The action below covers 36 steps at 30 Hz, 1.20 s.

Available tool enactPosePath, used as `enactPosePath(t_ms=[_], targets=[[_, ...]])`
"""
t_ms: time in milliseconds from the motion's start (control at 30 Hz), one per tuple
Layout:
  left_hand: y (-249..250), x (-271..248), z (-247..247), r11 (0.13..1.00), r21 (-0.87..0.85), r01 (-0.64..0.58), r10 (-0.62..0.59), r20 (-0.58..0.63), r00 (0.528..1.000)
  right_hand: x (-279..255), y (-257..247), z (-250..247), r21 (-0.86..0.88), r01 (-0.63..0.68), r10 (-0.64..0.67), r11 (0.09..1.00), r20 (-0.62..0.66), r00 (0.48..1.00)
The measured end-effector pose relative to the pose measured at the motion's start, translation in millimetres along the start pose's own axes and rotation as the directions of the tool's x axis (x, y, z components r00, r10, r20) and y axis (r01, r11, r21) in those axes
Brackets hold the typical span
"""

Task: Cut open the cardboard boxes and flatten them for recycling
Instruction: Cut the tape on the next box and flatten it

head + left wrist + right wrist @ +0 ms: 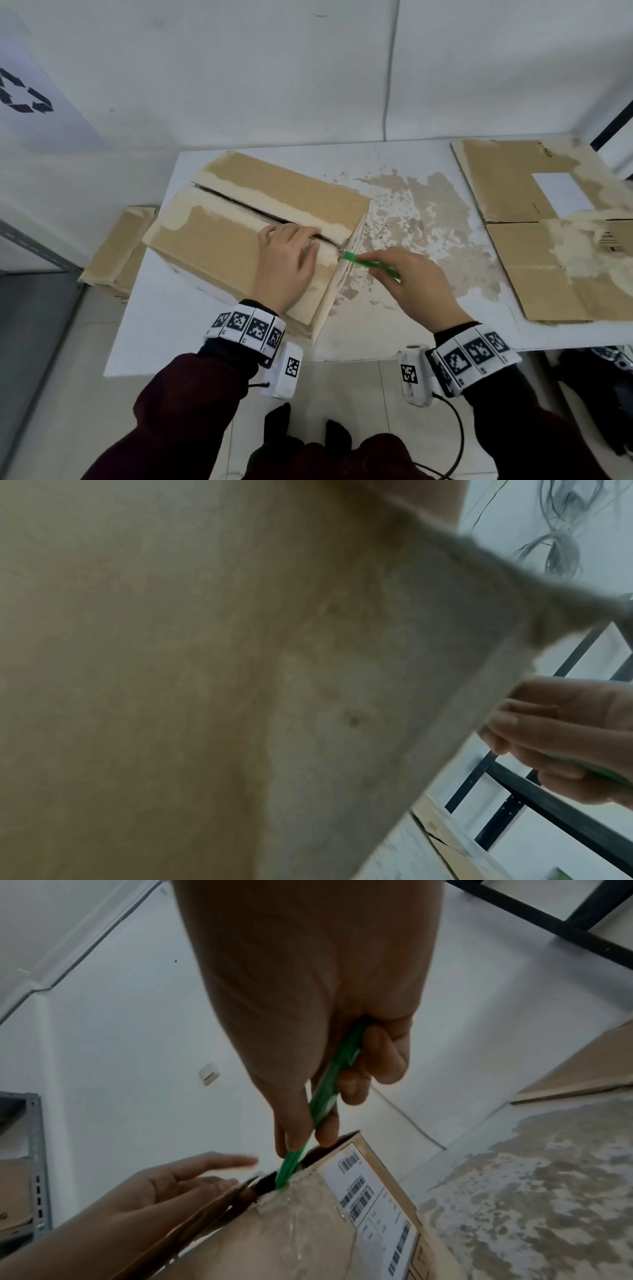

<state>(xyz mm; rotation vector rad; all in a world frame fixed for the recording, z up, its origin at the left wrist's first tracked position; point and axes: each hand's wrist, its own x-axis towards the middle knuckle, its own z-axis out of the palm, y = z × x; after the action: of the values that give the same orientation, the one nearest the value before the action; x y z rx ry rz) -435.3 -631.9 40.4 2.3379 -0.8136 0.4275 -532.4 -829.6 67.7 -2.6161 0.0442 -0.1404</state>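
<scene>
A brown cardboard box point(219, 240) lies on the white table point(376, 339), its top seam split along most of its length. My left hand point(291, 253) presses flat on the near top flap, fingers straight, beside the seam's right end. My right hand point(411, 277) grips a green box cutter point(371, 263); its tip sits at the seam where it meets the box's right end face. In the right wrist view the green cutter point(325, 1096) enters the taped seam above a white barcode label point(373, 1191). The left wrist view is filled by blurred cardboard point(205, 696).
Flattened cardboard sheets point(555, 240) cover the table's right side. Another folded box point(116, 253) lies off the table's left edge beside a grey metal shelf point(30, 246). The tabletop's centre has worn brown patches point(421, 219). A wall stands behind.
</scene>
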Motion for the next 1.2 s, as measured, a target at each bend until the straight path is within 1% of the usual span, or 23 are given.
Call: enactPosePath(t_ms=[167, 367, 600, 700, 833, 900, 1033, 1200], targets=[[-1.3, -0.4, 1.3, 0.997, 0.066, -0.035, 0.035, 0.001, 0.999, 4.2, -3.1, 3.2, -0.074, -0.015, 0.012, 0.997, -0.046, 0.999], [-1.9, 7.0, 4.3, 0.991, 0.127, -0.037, 0.037, 0.008, 0.999, 13.1, -12.4, 13.4, -0.144, -0.119, 0.099, 0.982, -0.144, 0.985], [0.2, 16.1, 11.8, 0.986, 0.164, -0.015, 0.009, 0.039, 0.999, 19.6, -18.6, 17.8, -0.118, -0.226, 0.201, 0.967, -0.194, 0.96], [1.8, 20.3, 13.1, 0.987, 0.162, 0.018, -0.024, 0.031, 0.999, 12.1, -19.6, 17.7, -0.101, -0.208, 0.183, 0.973, -0.211, 0.96], [0.4, 19.9, 13.0, 0.987, 0.159, 0.023, -0.026, 0.016, 1.0, 0.3, -7.0, 8.5, 0.016, -0.142, 0.142, 0.99, -0.202, 0.969], [0.7, 19.9, 13.0, 0.988, 0.154, 0.024, -0.026, 0.014, 1.0, 2.4, -2.7, 6.6, 0.015, -0.128, 0.129, 0.992, -0.204, 0.971], [1.3, 19.8, 12.8, 0.989, 0.148, 0.017, -0.018, 0.01, 1.0, 9.6, 2.0, 9.4, -0.015, -0.134, 0.13, 0.991, -0.157, 0.979], [0.8, 19.1, 14.1, 0.989, 0.146, 0.004, -0.005, 0.006, 1.0, 15.7, 3.0, 10.4, -0.026, -0.121, 0.116, 0.992, -0.145, 0.983]])
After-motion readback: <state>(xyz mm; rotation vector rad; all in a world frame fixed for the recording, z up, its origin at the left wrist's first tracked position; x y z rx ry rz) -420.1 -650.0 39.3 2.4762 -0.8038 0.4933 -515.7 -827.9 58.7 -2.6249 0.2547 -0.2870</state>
